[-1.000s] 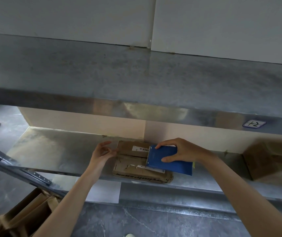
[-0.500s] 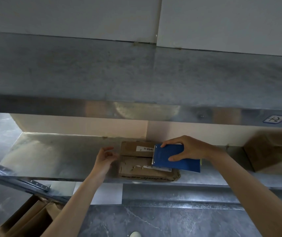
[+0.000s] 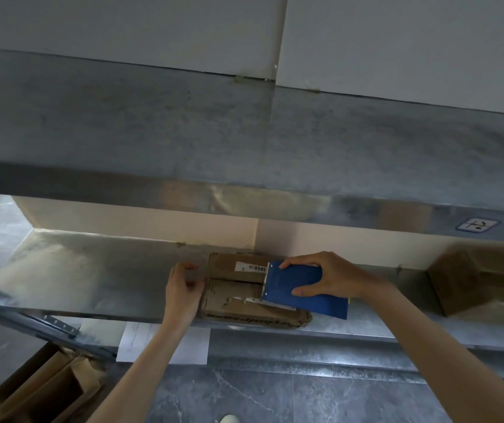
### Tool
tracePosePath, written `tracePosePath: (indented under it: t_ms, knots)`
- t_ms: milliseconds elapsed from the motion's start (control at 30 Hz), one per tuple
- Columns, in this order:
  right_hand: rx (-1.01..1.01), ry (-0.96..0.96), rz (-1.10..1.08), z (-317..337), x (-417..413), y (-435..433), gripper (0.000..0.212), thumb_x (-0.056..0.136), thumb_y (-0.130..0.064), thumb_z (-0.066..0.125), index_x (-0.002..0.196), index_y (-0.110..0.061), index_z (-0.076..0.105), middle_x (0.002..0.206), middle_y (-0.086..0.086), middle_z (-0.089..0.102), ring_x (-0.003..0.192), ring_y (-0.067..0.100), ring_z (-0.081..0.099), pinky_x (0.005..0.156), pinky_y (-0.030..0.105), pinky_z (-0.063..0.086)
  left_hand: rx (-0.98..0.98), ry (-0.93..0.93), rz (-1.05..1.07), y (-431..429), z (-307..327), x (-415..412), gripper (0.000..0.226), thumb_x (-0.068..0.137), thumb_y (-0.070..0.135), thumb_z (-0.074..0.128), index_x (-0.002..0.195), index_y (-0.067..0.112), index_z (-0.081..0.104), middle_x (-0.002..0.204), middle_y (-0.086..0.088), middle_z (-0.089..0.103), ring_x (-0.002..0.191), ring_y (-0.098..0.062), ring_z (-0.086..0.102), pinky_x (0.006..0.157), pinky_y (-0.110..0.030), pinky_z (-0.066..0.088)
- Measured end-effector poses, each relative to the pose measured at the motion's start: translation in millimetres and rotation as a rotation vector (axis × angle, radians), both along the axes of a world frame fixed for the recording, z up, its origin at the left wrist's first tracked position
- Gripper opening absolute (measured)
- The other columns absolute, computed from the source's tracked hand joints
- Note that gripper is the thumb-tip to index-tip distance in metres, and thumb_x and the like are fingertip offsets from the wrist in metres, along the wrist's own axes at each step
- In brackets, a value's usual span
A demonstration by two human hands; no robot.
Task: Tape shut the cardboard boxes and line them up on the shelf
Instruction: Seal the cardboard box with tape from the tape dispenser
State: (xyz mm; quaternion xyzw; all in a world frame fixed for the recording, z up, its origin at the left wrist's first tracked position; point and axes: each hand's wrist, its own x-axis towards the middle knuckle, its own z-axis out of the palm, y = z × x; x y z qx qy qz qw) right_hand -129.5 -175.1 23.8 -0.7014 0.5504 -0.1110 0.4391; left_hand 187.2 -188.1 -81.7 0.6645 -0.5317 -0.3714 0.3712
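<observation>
The right grip [image 3: 333,279] clasps the tape dispenser [image 3: 293,283] on the box [image 3: 232,303], whose seam [image 3: 235,280] runs left to the left grip [image 3: 182,288] (hold unclear).

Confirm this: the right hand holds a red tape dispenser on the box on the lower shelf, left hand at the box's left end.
Not red: the head view shows a blue tape dispenser. The right hand holds it on the box on the lower shelf, left hand at the box's left end.

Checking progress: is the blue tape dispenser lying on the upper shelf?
No, the right hand holds the blue tape dispenser over the cardboard box.
</observation>
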Motion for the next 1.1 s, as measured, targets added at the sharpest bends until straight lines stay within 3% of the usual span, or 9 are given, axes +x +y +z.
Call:
tracePosePath:
  t_ms: [200,333,400,567,700,867,1100]
  knots:
    - [-0.022,-0.004,0.017,1,-1,1,0.047,0.075,-0.048,0.08,0.117,-0.056,0.06,0.127,-0.025,0.059,0.113,-0.004,0.056,0.096,0.023,0.05,0.0,-0.139,0.038,4,2,-2,0.019,0.089,0.021,0.069,0.103,0.021,0.058,0.111,-0.001,0.058,0.099,-0.024,0.058,0.085,-0.043,0.051]
    - [-0.031,0.013,0.032,2,0,1,0.046,0.076,-0.048,0.079,0.116,-0.057,0.059,0.128,-0.024,0.059,0.113,-0.003,0.057,0.097,0.027,0.051,-0.078,-0.156,0.092,3,11,-3,0.022,0.086,0.021,0.071,0.105,0.021,0.06,0.108,0.001,0.062,0.094,-0.019,0.06,0.082,-0.037,0.051]
    - [-0.029,0.011,0.046,3,0,1,0.046,0.077,-0.046,0.079,0.118,-0.055,0.059,0.127,-0.024,0.059,0.112,-0.003,0.057,0.097,0.026,0.05,-0.172,-0.163,0.022,4,19,-10,0.02,0.087,0.021,0.071,0.106,0.022,0.062,0.108,0.003,0.063,0.098,-0.016,0.059,0.084,-0.033,0.049]
    - [-0.018,0.012,0.069,7,1,1,0.047,0.078,-0.049,0.077,0.12,-0.054,0.057,0.127,-0.029,0.057,0.115,-0.007,0.053,0.097,0.015,0.046,-0.294,-0.343,-0.306,14,20,-39,0.029,0.094,0.024,0.062,0.123,0.022,0.063,0.131,0.007,0.058,0.121,-0.014,0.053,0.103,-0.036,0.042]
    - [0.015,0.031,0.113,9,-2,1,0.05,0.082,-0.047,0.075,0.126,-0.051,0.052,0.133,-0.027,0.051,0.12,-0.004,0.049,0.1,0.022,0.045,-0.339,-0.489,-0.321,20,8,-50,0.038,0.096,0.024,0.056,0.134,0.021,0.06,0.146,0.006,0.05,0.14,-0.013,0.04,0.119,-0.035,0.025]
    - [0.042,0.043,0.171,10,-8,1,0.05,0.086,-0.044,0.071,0.13,-0.049,0.046,0.136,-0.026,0.047,0.122,-0.003,0.047,0.101,0.02,0.043,-0.375,-0.593,-0.294,23,5,-51,0.053,0.091,0.039,0.034,0.134,0.02,0.06,0.147,0.003,0.051,0.139,-0.016,0.043,0.118,-0.036,0.029]
    - [0.059,0.04,0.21,13,-16,-7,0.045,0.09,-0.043,0.067,0.13,-0.05,0.047,0.135,-0.022,0.049,0.118,0.002,0.051,0.101,0.028,0.045,-0.384,-0.682,-0.318,22,2,-49,0.054,0.093,0.046,0.038,0.136,0.021,0.058,0.148,0.005,0.049,0.14,-0.015,0.042,0.117,-0.034,0.028]
